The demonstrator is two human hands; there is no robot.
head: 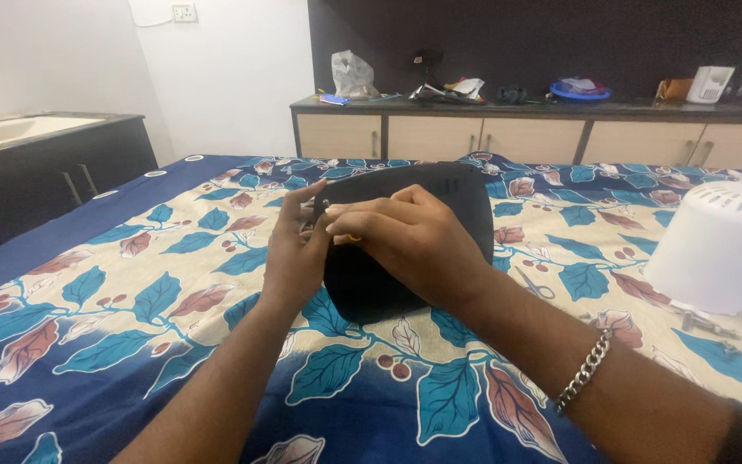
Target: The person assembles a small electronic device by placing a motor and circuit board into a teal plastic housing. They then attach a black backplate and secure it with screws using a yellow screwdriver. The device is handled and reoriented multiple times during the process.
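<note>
White vented cover (719,245) right of black panel (440,198); scissors (532,283) between.

Housing (405,241) on bedsheet (130,283), vented drum (719,245) right, cabinet (526,137) behind

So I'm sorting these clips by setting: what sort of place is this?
Probably a room in a home: a leaf-print bedsheet covers the work surface, low wooden cabinets line the wall, cluttered with household odds, and a wall socket shows.
</note>
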